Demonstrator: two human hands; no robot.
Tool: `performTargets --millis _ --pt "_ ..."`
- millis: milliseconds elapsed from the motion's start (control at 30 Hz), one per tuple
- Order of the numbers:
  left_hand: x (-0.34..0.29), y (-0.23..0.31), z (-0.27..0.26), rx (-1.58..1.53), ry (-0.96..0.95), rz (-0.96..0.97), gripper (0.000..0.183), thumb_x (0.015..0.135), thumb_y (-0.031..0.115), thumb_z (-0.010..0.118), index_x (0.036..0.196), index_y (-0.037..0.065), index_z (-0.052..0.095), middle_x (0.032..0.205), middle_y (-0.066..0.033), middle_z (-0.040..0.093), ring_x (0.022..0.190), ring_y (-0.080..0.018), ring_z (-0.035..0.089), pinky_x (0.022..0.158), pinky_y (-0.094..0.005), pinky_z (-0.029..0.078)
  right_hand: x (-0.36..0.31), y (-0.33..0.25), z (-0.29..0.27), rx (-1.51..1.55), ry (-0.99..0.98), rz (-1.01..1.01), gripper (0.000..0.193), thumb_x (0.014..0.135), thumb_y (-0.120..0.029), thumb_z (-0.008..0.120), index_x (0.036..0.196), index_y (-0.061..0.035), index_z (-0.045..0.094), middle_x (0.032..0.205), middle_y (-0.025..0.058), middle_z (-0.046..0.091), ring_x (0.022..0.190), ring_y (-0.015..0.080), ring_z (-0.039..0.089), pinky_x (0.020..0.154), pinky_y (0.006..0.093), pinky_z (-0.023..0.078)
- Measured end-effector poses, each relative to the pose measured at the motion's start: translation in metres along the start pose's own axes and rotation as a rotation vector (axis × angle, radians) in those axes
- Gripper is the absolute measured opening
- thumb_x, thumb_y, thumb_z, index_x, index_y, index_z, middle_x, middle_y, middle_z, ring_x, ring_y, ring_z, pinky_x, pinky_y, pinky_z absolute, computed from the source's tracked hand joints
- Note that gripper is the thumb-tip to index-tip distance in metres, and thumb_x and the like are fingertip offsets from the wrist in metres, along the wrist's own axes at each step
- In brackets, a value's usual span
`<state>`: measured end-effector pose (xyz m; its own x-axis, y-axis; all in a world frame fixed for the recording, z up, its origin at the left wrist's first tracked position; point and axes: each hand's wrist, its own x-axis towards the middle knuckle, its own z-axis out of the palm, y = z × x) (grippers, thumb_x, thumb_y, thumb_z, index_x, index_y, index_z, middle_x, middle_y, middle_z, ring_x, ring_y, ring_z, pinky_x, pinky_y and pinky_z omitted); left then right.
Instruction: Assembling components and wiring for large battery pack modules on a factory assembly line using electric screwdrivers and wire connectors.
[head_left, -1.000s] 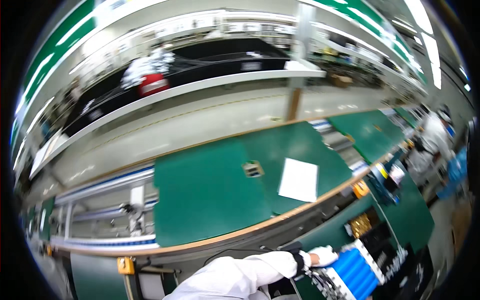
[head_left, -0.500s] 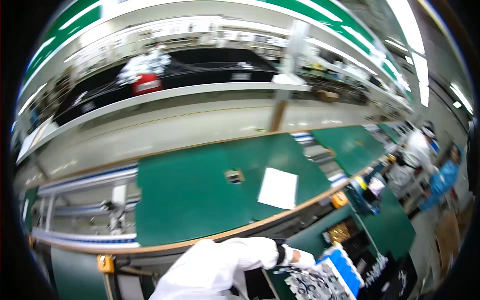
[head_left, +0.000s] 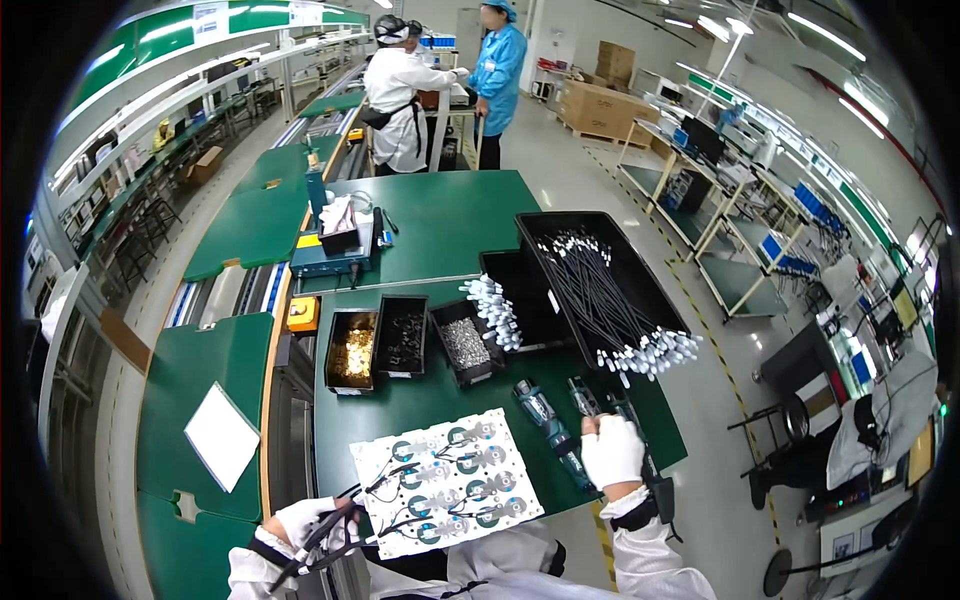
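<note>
A white board [head_left: 450, 480] carrying rows of round metal discs and black cables lies tilted at the near edge of the green bench. At its left edge, my white-gloved left hand [head_left: 305, 522] is closed round a bundle of black cables [head_left: 335, 540] that trail from the board. To the right of the board, my gloved right hand [head_left: 612, 452] has its fingers curled over the lower end of a teal electric screwdriver [head_left: 582, 396], which it partly hides. Another teal electric screwdriver [head_left: 553, 430] lies between that hand and the board. A dark tool [head_left: 632, 420] runs along the hand's right side.
Beyond the board stand small black bins with gold parts [head_left: 354, 352], dark parts [head_left: 403, 343] and silver screws [head_left: 466, 345]. A large black tray [head_left: 600, 285] holds white-tipped cables. White paper [head_left: 222, 437] lies on the left conveyor. Other people [head_left: 400, 100] stand at the far end.
My view has swung to the right, bringing the whole bench and both hands into sight. The visible gloved hand was beside the board; now my right hand is at the screwdrivers.
</note>
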<state>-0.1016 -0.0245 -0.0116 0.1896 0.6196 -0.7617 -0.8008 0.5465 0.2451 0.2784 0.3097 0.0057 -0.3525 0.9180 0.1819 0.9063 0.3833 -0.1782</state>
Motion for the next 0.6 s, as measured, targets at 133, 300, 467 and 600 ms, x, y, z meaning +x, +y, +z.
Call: performTargets --millis 133,300,467,600 --pt "-0.02 0.027 -0.063 0.507 0.15 -0.028 0.034 0.107 0.026 0.054 0.115 -0.006 0.064 0.083 -0.0128 0.071 0.064 -0.016 0.064 0.055 -0.0268 0.052 0.003 0.108 0.025 -0.273 -0.254 0.333 0.061 0.094 -0.052 0.061 0.129 -0.0019 0.06 0.128 0.0199 0.063 0.118 0.0383 0.062 0.093 0.0516 0.052" --pt "-0.069 0.087 -0.088 -0.139 -0.172 0.466 0.055 0.109 0.042 0.035 0.141 -0.002 0.045 0.109 -0.022 0.07 0.077 -0.0244 0.072 0.062 -0.0303 0.061 -0.001 0.178 0.03 0.195 -0.521 0.23 0.051 0.082 -0.029 0.077 0.121 -0.0001 0.06 0.093 0.0161 0.07 0.095 0.033 0.073 0.086 0.0421 0.058" --pt "-0.126 0.052 0.005 0.374 0.421 1.287 0.051 0.106 0.043 0.046 0.136 0.002 0.055 0.116 -0.013 0.068 0.097 -0.0234 0.069 0.089 -0.0358 0.055 -0.048 0.172 -0.005 1.4 -0.453 0.658 0.035 0.084 -0.016 0.074 0.114 -0.0066 0.057 0.078 0.0071 0.063 0.071 0.0233 0.067 0.061 0.0356 0.055" --pt "-0.11 -0.009 0.096 1.097 0.642 1.17 0.044 0.099 0.039 0.06 0.122 0.001 0.065 0.116 -0.0147 0.067 0.099 -0.0287 0.067 0.093 -0.0383 0.051 -0.064 0.139 -0.047 1.767 -0.273 0.132 0.049 0.1 -0.042 0.063 0.122 -0.0052 0.042 0.075 0.0123 0.056 0.055 0.0221 0.058 0.053 0.0348 0.053"
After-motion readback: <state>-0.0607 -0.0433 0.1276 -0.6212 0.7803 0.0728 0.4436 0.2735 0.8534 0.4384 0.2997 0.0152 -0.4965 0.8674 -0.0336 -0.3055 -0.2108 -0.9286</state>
